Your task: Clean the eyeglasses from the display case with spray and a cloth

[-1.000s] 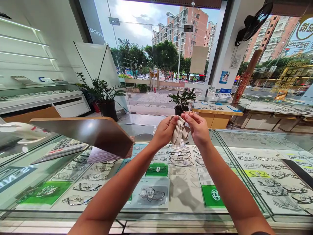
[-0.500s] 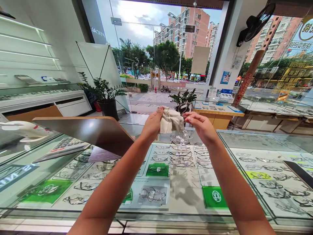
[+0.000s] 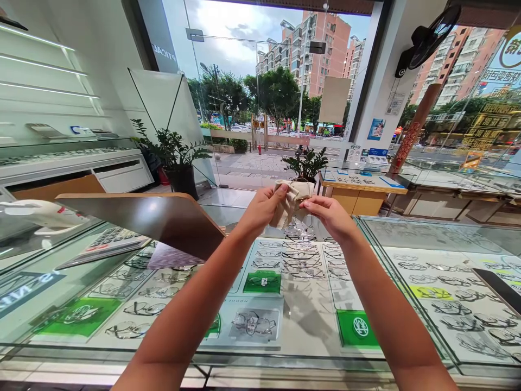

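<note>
Above the glass counter, my left hand (image 3: 264, 207) is closed on a beige cleaning cloth (image 3: 282, 210), its thumb on top of the folds. Part of the cloth hangs below the fingers. My right hand (image 3: 331, 216) pinches a thin-rimmed pair of eyeglasses (image 3: 302, 200) between thumb and fingers, just right of the cloth. One rounded rim shows faintly near the cloth; the rest of the frame is covered by cloth and fingers.
Under the glass counter (image 3: 303, 326) lie rows of eyeglasses (image 3: 301, 255) and green cards (image 3: 262, 282). A brown-edged mirror or panel (image 3: 142, 214) leans at left beside a calculator (image 3: 108, 241). A dark phone-like slab (image 3: 499, 290) lies at right. Potted plants (image 3: 173, 157) stand beyond.
My left hand has moved slightly right, and the right hand slightly left and down, closing the space between them. The cloth is more bunched, and a rim shows beside it.
</note>
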A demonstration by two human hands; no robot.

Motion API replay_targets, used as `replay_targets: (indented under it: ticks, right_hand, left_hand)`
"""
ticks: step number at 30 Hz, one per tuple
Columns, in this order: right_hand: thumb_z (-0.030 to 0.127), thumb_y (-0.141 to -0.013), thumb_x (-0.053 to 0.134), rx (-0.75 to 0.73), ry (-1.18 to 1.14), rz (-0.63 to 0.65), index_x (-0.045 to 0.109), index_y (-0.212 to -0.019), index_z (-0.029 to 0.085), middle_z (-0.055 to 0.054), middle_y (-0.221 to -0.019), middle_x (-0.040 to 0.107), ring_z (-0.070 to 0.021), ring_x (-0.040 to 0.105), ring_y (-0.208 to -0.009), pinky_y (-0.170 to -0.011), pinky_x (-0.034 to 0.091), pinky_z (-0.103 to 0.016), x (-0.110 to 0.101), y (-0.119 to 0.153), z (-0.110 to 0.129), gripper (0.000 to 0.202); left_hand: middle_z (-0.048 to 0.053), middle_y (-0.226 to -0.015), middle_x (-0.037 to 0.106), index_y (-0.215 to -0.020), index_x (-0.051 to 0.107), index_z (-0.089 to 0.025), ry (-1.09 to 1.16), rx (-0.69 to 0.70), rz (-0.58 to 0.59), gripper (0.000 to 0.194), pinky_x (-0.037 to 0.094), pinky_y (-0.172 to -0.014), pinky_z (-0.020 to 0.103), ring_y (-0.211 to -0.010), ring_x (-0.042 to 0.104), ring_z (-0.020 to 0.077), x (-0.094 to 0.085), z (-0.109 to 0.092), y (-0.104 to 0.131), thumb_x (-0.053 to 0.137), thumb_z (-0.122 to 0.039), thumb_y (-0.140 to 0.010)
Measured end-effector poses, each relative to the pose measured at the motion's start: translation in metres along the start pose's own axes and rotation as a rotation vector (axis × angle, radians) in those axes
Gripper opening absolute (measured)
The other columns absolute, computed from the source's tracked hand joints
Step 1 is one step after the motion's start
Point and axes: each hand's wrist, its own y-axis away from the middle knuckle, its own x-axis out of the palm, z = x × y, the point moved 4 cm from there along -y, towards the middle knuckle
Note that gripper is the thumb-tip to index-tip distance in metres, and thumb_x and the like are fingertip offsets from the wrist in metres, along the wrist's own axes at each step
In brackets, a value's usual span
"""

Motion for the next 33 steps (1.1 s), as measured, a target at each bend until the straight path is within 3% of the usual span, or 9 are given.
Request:
replay_targets:
  ticks: [4, 10, 14, 21, 28, 31, 33]
  right_hand:
    - [0.054, -0.07, 0.093, 0.009, 0.03, 0.01, 0.086, -0.083, 0.024, -0.005, -0.094, 0.08, -0.0206, 0.064, -0.091, -0.094, 0.048, -0.04, 0.003, 0.0, 0.002, 0.033]
    - [0.053, -0.073, 0.093, -0.052, 0.054, 0.06, 0.084, -0.085, 0.022, -0.003, -0.089, 0.077, -0.0171, 0.063, -0.084, -0.089, 0.05, -0.036, 0.006, 0.001, 0.003, 0.034]
    - [0.055, -0.073, 0.093, -0.066, 0.068, 0.106, 0.084, -0.092, 0.021, -0.005, -0.095, 0.078, -0.019, 0.066, -0.088, -0.09, 0.051, -0.037, 0.006, 0.0, 0.0, 0.04]
    - [0.055, -0.076, 0.091, -0.104, 0.104, 0.133, 0.085, -0.093, 0.022, -0.006, -0.099, 0.076, -0.0223, 0.065, -0.097, -0.094, 0.05, -0.039, 0.008, 0.0, -0.001, 0.038]
    - [0.055, -0.075, 0.091, -0.094, 0.056, 0.15, 0.085, -0.087, 0.021, -0.006, -0.098, 0.074, -0.0212, 0.065, -0.093, -0.092, 0.051, -0.037, 0.023, 0.001, -0.005, 0.036]
    - [0.05, -0.076, 0.09, -0.075, 0.022, 0.15, 0.085, -0.091, 0.022, -0.005, -0.099, 0.076, -0.0209, 0.065, -0.093, -0.095, 0.051, -0.038, 0.025, 0.002, -0.002, 0.032]
    - [0.047, -0.075, 0.09, -0.061, 0.013, 0.107, 0.085, -0.089, 0.022, -0.003, -0.094, 0.077, -0.0199, 0.065, -0.089, -0.093, 0.051, -0.038, 0.022, 0.002, 0.001, 0.029]
  left_hand:
    - [0.001, -0.076, 0.073, -0.088, 0.074, -0.016, 0.018, 0.059, -0.005, 0.052, 0.05, -0.062, 0.022, -0.064, 0.062, 0.011, 0.004, -0.001, 0.0, 0.091, -0.063, -0.073]
    - [0.006, -0.088, 0.077, -0.097, 0.078, -0.015, 0.033, 0.027, 0.084, 0.047, 0.055, -0.07, 0.026, -0.073, 0.067, 0.0153, 0.012, 0.001, 0.004, 0.097, -0.048, -0.07]
    - [0.004, -0.086, 0.076, -0.096, 0.078, -0.015, 0.024, 0.049, 0.05, 0.047, 0.053, -0.067, 0.025, -0.071, 0.065, 0.0145, 0.015, 0.003, 0.006, 0.099, -0.044, -0.065]
    - [0.003, -0.082, 0.074, -0.094, 0.077, -0.016, -0.03, 0.131, -0.113, 0.048, 0.052, -0.066, 0.025, -0.068, 0.062, 0.0135, 0.019, 0.01, 0.01, 0.097, -0.051, -0.068]
    - [0.001, -0.075, 0.067, -0.083, 0.072, -0.018, -0.088, 0.252, -0.266, 0.049, 0.046, -0.062, 0.026, -0.066, 0.057, 0.0136, 0.02, 0.008, 0.015, 0.085, -0.065, -0.079]
    - [0.0, -0.068, 0.062, -0.076, 0.067, -0.018, -0.071, 0.247, -0.267, 0.053, 0.043, -0.058, 0.026, -0.061, 0.052, 0.0126, 0.019, 0.007, 0.013, 0.082, -0.069, -0.081]
    - [0.0, -0.069, 0.062, -0.078, 0.068, -0.018, -0.019, 0.198, -0.205, 0.053, 0.044, -0.058, 0.025, -0.061, 0.053, 0.0125, 0.018, 0.009, 0.01, 0.082, -0.069, -0.081]
